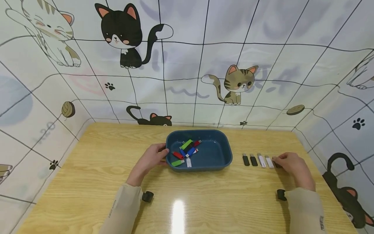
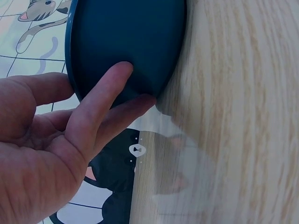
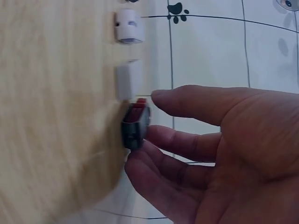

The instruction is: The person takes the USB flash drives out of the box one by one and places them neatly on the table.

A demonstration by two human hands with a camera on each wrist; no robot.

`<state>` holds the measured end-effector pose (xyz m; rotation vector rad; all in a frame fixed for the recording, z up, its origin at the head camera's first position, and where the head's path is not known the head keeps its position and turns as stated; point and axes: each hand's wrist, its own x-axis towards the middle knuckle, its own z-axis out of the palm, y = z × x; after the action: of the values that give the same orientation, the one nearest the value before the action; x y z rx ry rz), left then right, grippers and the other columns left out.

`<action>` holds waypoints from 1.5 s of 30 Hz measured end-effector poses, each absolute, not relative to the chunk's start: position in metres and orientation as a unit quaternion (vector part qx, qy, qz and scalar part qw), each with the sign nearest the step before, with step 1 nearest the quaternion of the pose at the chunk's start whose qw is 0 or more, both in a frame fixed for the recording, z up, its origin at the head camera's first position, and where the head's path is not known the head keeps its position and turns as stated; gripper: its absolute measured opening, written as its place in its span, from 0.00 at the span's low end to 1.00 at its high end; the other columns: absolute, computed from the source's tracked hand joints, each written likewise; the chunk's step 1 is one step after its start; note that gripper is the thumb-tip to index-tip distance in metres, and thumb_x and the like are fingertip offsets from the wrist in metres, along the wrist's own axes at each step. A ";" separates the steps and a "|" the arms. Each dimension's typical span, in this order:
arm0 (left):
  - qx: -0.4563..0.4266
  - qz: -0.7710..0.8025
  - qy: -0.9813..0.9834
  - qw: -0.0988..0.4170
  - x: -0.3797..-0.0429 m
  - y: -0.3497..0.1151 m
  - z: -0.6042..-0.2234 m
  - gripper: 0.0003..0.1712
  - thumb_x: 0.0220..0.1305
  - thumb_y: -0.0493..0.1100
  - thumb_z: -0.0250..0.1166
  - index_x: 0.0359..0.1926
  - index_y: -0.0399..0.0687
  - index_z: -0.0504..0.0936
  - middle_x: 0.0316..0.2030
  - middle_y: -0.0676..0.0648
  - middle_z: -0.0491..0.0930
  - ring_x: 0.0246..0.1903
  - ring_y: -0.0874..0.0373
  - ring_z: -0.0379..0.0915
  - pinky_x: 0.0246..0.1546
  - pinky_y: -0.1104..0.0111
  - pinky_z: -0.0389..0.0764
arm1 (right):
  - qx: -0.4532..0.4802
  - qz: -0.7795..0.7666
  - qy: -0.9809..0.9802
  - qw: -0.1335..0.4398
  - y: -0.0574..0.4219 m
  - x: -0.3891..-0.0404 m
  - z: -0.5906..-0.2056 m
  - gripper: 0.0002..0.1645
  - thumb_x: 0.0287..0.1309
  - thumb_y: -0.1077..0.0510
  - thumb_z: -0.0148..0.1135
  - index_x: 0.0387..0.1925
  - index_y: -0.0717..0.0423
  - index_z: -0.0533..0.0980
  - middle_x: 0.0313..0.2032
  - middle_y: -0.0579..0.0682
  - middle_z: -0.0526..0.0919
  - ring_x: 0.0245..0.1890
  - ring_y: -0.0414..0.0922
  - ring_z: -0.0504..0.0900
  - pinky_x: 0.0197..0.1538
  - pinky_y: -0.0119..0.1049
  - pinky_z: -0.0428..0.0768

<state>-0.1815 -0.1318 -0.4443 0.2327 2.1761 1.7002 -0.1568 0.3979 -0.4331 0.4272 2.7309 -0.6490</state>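
At the left end of the dark blue plastic bin (image 1: 216, 156), my left hand (image 1: 153, 154) holds the rim. One fingertip hooks at the rim (image 2: 69, 51) while other fingers lie along the outer wall. Inside the bin lies a small pile of USB flash drives (image 1: 187, 144) in green, red, blue, black and white. Over on the right, my right hand (image 1: 292, 164) holds a black flash drive with a red part (image 3: 135, 126) between thumb and fingers. It is at the right end of a row, beside a white flash drive (image 1: 269, 162).
Farther left in the row are another white flash drive (image 1: 261, 160) and two black ones, a black flash drive (image 1: 253, 160) and its neighbour (image 1: 246, 160). The wooden table (image 1: 222, 198) meets walls covered with cat-print cloth (image 1: 187, 65) at the back and sides.
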 end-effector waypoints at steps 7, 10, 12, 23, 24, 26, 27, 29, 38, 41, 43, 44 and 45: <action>0.075 0.606 0.770 0.184 -0.181 -0.130 -0.445 0.25 0.81 0.36 0.52 0.72 0.29 0.68 0.59 0.31 0.79 0.50 0.43 0.84 0.47 0.53 0.87 | 0.157 -0.222 0.954 0.128 0.397 -0.151 -0.422 0.42 0.77 0.39 0.46 0.62 0.78 0.67 0.56 0.77 0.74 0.52 0.71 0.75 0.51 0.65 0.77; 0.071 0.604 0.772 0.182 -0.181 -0.130 -0.445 0.25 0.80 0.36 0.52 0.72 0.29 0.69 0.58 0.32 0.79 0.49 0.45 0.84 0.47 0.54 0.88 | 0.143 -0.231 0.957 0.099 0.392 -0.147 -0.417 0.42 0.78 0.38 0.43 0.64 0.78 0.66 0.59 0.78 0.72 0.55 0.74 0.72 0.52 0.67 0.76; 0.071 0.602 0.774 0.181 -0.181 -0.130 -0.445 0.25 0.80 0.37 0.52 0.72 0.30 0.69 0.58 0.33 0.79 0.49 0.47 0.84 0.47 0.54 0.88 | 0.126 -0.232 0.961 0.075 0.388 -0.145 -0.414 0.42 0.78 0.39 0.42 0.64 0.77 0.67 0.59 0.77 0.72 0.55 0.75 0.72 0.51 0.68 0.75; 0.077 0.607 0.770 0.182 -0.181 -0.130 -0.445 0.24 0.80 0.36 0.52 0.71 0.28 0.69 0.58 0.31 0.79 0.50 0.43 0.84 0.46 0.55 0.88 | 0.035 -0.243 0.969 -0.020 0.349 -0.142 -0.398 0.35 0.79 0.40 0.47 0.65 0.67 0.73 0.58 0.72 0.79 0.56 0.70 0.77 0.47 0.64 0.79; 0.077 0.607 0.770 0.182 -0.181 -0.130 -0.445 0.24 0.80 0.36 0.51 0.71 0.28 0.69 0.58 0.31 0.79 0.50 0.43 0.84 0.45 0.56 0.88 | 0.025 -0.245 0.969 -0.025 0.345 -0.142 -0.396 0.34 0.79 0.41 0.48 0.65 0.67 0.73 0.58 0.71 0.79 0.56 0.70 0.77 0.47 0.64 0.79; 0.078 0.606 0.770 0.181 -0.181 -0.130 -0.445 0.24 0.80 0.36 0.51 0.71 0.28 0.69 0.59 0.30 0.78 0.50 0.42 0.84 0.45 0.56 0.88 | 0.002 -0.244 0.969 -0.039 0.337 -0.142 -0.394 0.33 0.79 0.42 0.50 0.64 0.66 0.74 0.57 0.71 0.80 0.55 0.69 0.78 0.48 0.65 0.79; 0.077 0.606 0.771 0.182 -0.181 -0.130 -0.445 0.24 0.80 0.36 0.51 0.71 0.28 0.68 0.59 0.30 0.78 0.50 0.42 0.84 0.45 0.56 0.88 | -0.009 -0.242 0.969 -0.049 0.333 -0.142 -0.393 0.31 0.79 0.43 0.51 0.64 0.66 0.75 0.57 0.71 0.81 0.55 0.69 0.79 0.48 0.65 0.79; 0.076 0.604 0.772 0.182 -0.181 -0.130 -0.445 0.24 0.80 0.36 0.51 0.71 0.28 0.68 0.59 0.30 0.77 0.50 0.42 0.83 0.46 0.55 0.88 | -0.027 -0.237 0.969 -0.065 0.325 -0.142 -0.391 0.29 0.79 0.46 0.53 0.63 0.66 0.76 0.56 0.70 0.81 0.54 0.69 0.79 0.49 0.66 0.78; 0.068 0.594 0.780 0.182 -0.181 -0.129 -0.441 0.25 0.81 0.37 0.52 0.72 0.28 0.68 0.59 0.30 0.77 0.50 0.41 0.83 0.48 0.53 0.87 | -0.117 -0.210 0.967 -0.085 0.259 -0.147 -0.392 0.19 0.74 0.55 0.61 0.57 0.65 0.80 0.56 0.66 0.82 0.55 0.65 0.80 0.54 0.64 0.79; 0.065 0.592 0.783 0.180 -0.180 -0.129 -0.441 0.25 0.81 0.37 0.52 0.71 0.28 0.68 0.58 0.30 0.78 0.50 0.41 0.83 0.48 0.52 0.87 | -0.149 -0.205 0.965 -0.069 0.235 -0.150 -0.395 0.21 0.72 0.55 0.63 0.60 0.63 0.79 0.59 0.63 0.81 0.58 0.63 0.80 0.56 0.63 0.79; 0.064 0.590 0.784 0.180 -0.180 -0.129 -0.441 0.25 0.81 0.37 0.52 0.71 0.28 0.68 0.58 0.31 0.78 0.50 0.42 0.83 0.48 0.52 0.87 | -0.172 -0.198 0.963 -0.059 0.220 -0.154 -0.396 0.24 0.72 0.56 0.64 0.63 0.62 0.77 0.61 0.63 0.80 0.61 0.62 0.79 0.59 0.61 0.79; 0.066 0.587 0.786 0.180 -0.180 -0.129 -0.441 0.25 0.81 0.37 0.52 0.71 0.28 0.68 0.58 0.30 0.78 0.49 0.42 0.83 0.47 0.53 0.87 | -0.187 -0.192 0.962 -0.054 0.213 -0.156 -0.397 0.25 0.71 0.56 0.64 0.64 0.62 0.76 0.62 0.63 0.80 0.62 0.61 0.78 0.60 0.61 0.79; 0.065 0.587 0.787 0.180 -0.180 -0.129 -0.441 0.24 0.81 0.37 0.52 0.71 0.28 0.68 0.58 0.30 0.78 0.49 0.42 0.83 0.47 0.53 0.87 | -0.203 -0.184 0.960 -0.052 0.206 -0.158 -0.398 0.26 0.71 0.55 0.65 0.65 0.62 0.75 0.62 0.62 0.79 0.63 0.61 0.78 0.61 0.60 0.78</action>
<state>-0.1803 -0.1288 -0.4414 0.1844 2.2224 1.6590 -0.1584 0.2059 -0.3980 -0.6590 3.1205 -0.5990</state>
